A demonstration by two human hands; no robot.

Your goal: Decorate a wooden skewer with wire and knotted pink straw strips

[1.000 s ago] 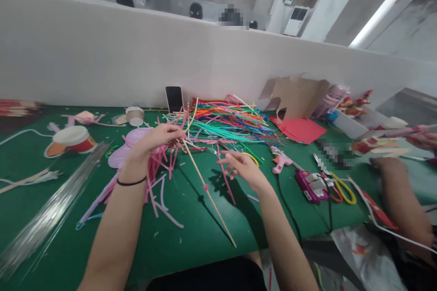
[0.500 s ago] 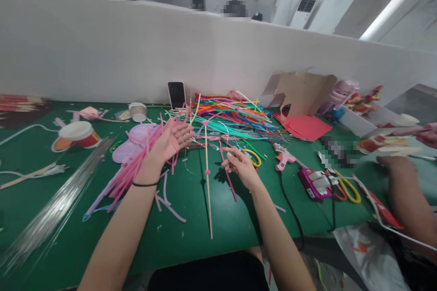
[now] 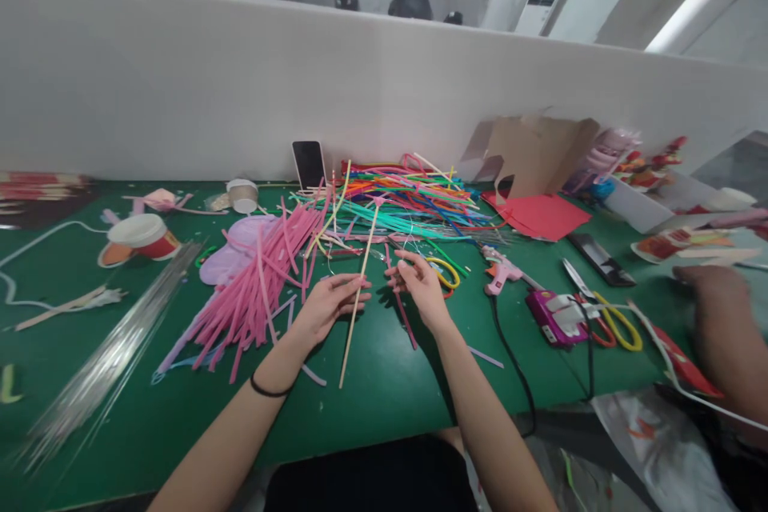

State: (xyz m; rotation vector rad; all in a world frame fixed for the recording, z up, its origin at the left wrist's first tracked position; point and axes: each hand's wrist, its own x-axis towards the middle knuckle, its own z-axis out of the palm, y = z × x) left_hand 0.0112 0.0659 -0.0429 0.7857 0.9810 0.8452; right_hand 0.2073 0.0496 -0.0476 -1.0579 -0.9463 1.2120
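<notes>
My left hand (image 3: 330,306) has its fingers closed around the middle of a thin wooden stick (image 3: 349,344). The stick leans to the right at its top, which carries a pink piece (image 3: 377,202). Just to the right, my right hand (image 3: 418,288) hovers with curved, parted fingers. A thin pale loop of wire or thread shows above its fingertips; whether they touch it I cannot tell. Below those fingers lies a pink pipe cleaner (image 3: 406,324). A heap of pink pipe cleaners (image 3: 252,304) lies left of my left hand.
Multicoloured pipe cleaners (image 3: 414,204) are piled at the back beside a phone (image 3: 309,164). On the right are a glue gun (image 3: 501,268), a purple power strip (image 3: 555,320), scissors (image 3: 621,324) and a co-worker's arm (image 3: 726,328). Thin wires (image 3: 114,352) and a paper cup (image 3: 144,236) lie left.
My left hand has come down and right from over the pink pipe cleaners and has taken hold of the stick. The stick now tilts. My right hand has barely moved.
</notes>
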